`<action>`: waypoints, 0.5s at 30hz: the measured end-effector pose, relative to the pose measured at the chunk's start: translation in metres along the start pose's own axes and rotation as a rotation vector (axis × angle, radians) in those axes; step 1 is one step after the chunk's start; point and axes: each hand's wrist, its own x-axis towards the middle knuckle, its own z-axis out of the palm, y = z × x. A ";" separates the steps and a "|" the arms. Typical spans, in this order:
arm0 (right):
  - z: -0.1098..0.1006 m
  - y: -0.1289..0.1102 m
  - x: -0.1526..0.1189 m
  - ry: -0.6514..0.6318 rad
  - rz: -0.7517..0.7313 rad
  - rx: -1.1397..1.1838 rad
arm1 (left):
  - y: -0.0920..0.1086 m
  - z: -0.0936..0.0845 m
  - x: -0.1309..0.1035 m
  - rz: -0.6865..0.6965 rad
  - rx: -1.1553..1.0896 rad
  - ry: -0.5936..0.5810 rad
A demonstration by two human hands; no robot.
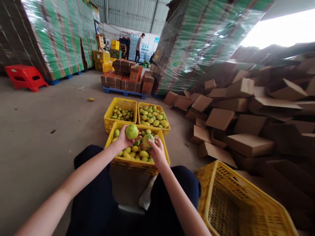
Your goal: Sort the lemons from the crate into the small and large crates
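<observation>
My left hand (123, 139) holds a round green lemon (132, 131) up on its palm and fingers. In my right hand (158, 150) is a second, paler green lemon (148, 141), gripped between thumb and fingers. Both hands are over the near yellow crate (108, 141), which is filled with green and yellow lemons (144, 154). Directly behind it, two more yellow crates stand side by side: the left crate (107, 118) holds smaller lemons low inside, while the right crate (168, 128) is fuller.
A yellow crate (215, 183) with no fruit visible inside stands by my right knee. Cardboard boxes (219, 118) are heaped along the right. Flat cartons on a blue pallet (125, 93), a red stool (26, 77), a stray lemon (91, 99) and a distant person (139, 47) are ahead.
</observation>
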 end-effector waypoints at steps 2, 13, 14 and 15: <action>-0.003 -0.001 0.016 0.018 0.019 0.053 | 0.002 0.011 0.014 0.019 0.022 0.025; 0.009 -0.030 0.133 -0.009 0.393 0.208 | 0.012 0.052 0.083 0.097 0.062 0.077; 0.011 -0.029 0.142 0.009 0.394 0.216 | 0.014 0.054 0.087 0.139 0.052 0.079; 0.013 -0.027 0.150 0.028 0.395 0.223 | 0.015 0.055 0.091 0.182 0.041 0.097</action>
